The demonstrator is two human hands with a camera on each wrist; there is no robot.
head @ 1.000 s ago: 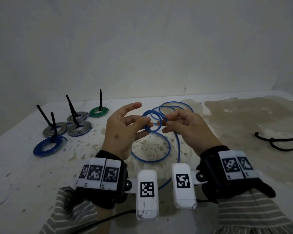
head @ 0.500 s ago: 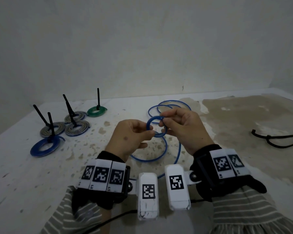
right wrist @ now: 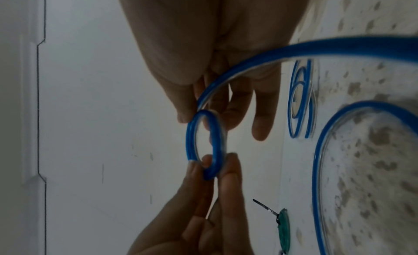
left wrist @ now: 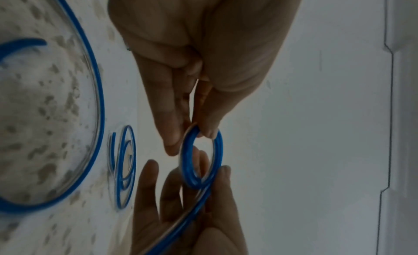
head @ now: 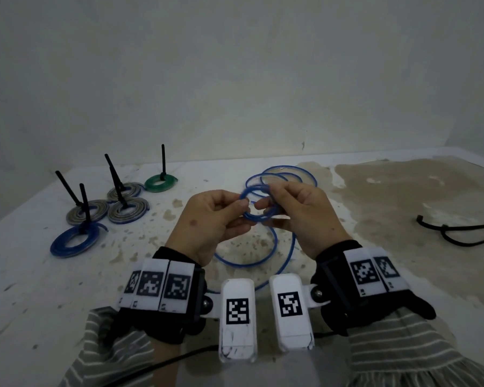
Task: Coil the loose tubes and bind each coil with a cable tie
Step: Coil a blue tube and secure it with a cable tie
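Since before, hands (head: 207,219) closer, pinching the tighter blue tube (head: 259,216).

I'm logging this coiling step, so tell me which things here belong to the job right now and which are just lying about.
In the job:
- blue tube, partly coiled
- left hand and right hand, both pinching the coil
- loose cable ties, for binding

Lying about:
- finished blue coil
- three grey coils
- green coil

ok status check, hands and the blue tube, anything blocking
Left hand and right hand both pinch the small blue coil above the table. Rest of the blue tube lies loose below. Spare cable ties on the right. Nothing blocking.
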